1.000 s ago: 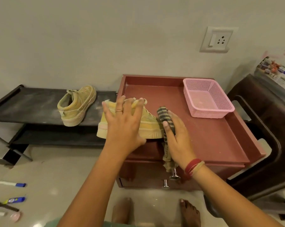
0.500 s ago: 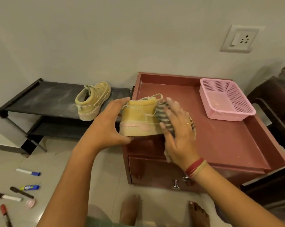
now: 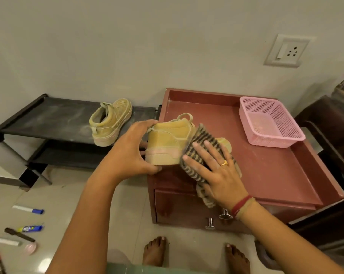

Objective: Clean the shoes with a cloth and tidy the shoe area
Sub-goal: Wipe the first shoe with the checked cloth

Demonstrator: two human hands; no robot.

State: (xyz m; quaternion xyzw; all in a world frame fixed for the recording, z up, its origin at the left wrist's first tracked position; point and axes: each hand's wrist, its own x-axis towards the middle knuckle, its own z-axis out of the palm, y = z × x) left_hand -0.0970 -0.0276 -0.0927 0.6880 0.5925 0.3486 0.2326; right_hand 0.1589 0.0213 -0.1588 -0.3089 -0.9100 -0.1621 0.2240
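Red cabinet (image 3: 266,165), near-left corner: left hand (image 3: 127,153) grips the shoe (image 3: 167,139) by its heel; right hand (image 3: 218,171), fingers flat, presses limp striped cloth (image 3: 203,135) against its side. Shoe judged light; stiff heel offers the surest hold.

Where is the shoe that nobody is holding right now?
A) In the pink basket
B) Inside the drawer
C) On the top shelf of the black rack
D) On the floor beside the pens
C: the loose shoe sits on the top shelf of the black rack, while the left hand grips the other shoe.
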